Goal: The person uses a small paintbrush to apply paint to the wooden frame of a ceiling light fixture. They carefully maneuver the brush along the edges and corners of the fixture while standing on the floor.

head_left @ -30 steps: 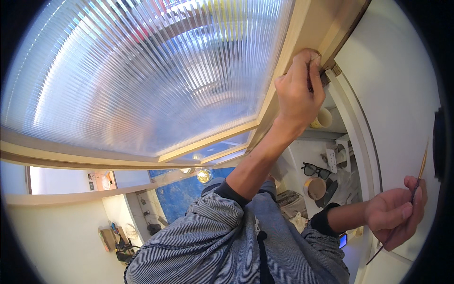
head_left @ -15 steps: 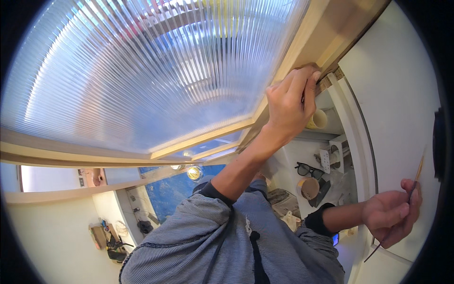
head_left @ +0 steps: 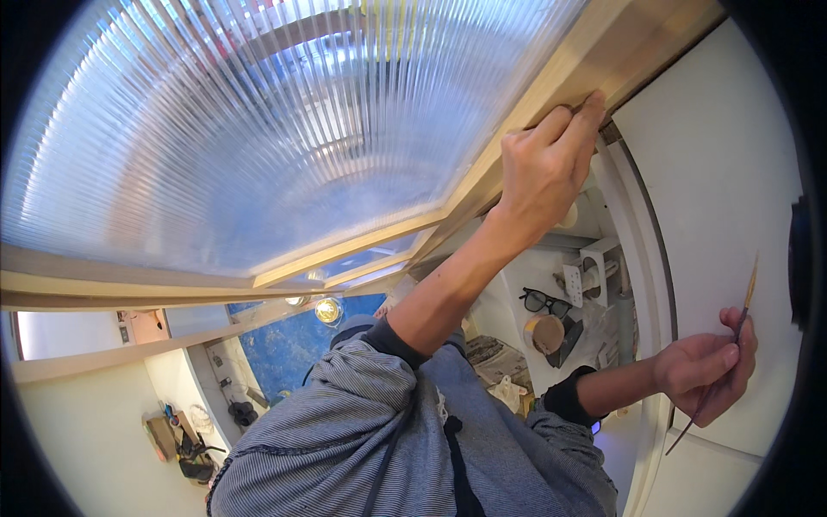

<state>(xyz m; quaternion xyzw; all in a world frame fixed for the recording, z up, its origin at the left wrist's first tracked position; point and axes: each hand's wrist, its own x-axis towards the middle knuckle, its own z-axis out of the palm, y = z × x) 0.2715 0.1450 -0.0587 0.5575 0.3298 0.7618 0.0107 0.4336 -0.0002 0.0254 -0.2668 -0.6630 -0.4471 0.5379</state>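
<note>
My left hand reaches up to the pale wooden frame around a ribbed, see-through panel. Its fingers are bent and pressed together at the wood; anything small between them is hidden. Low on the right, my right hand grips a thin paintbrush by its dark handle. The brush's light-coloured tip points upward, away from the frame, in front of a white surface.
Below my arms, a shelf holds black glasses, a round tan container and a white bracket-like piece. A blue floor covering lies below with a lit lamp. Tools sit at lower left.
My left hand has shifted slightly up and right along the wooden frame, its fingers stretching farther. The right hand with the paintbrush sits a little higher and farther left; the whole view has shifted slightly.
</note>
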